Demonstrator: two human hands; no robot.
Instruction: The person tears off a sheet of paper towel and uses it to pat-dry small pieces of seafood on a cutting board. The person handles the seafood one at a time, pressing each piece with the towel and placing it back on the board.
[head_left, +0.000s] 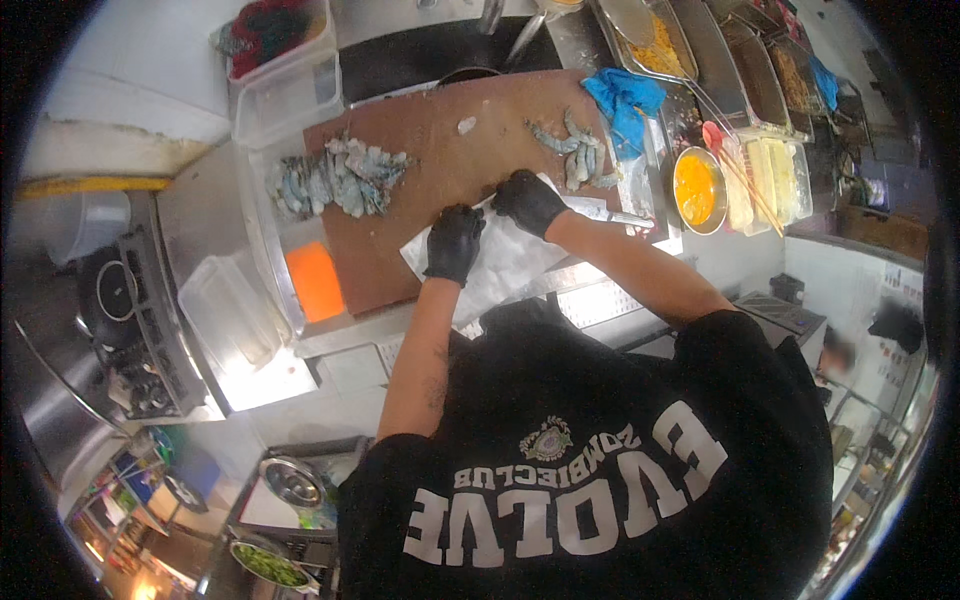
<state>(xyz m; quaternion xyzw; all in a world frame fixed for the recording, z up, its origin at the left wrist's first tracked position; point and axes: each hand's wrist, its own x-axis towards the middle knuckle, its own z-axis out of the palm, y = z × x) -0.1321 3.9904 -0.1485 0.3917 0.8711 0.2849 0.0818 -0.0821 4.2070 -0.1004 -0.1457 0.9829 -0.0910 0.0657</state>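
Observation:
My left hand (454, 244), in a black glove, grips the upper edge of a crumpled white sheet (510, 259); whether it is paper, cloth or thin plastic I cannot tell. My right hand (529, 204), gloved alike, pinches the same sheet a little farther right. It lies over the near edge of a brown cutting board (435, 165). A knife (631, 219) rests beside my right wrist, its blade partly hidden. On the board's left lies a large heap of raw shrimp (349, 180). A smaller group of shrimp (579, 154) lies on the right.
A blue cloth (626, 105) and a metal bowl of beaten egg (697, 187) are at right. Chopsticks (750, 191) cross a plastic container (780, 180). An orange block (315, 281) sits near the board's left corner, beside a clear tub (229, 311). A dark sink (420, 56) lies beyond.

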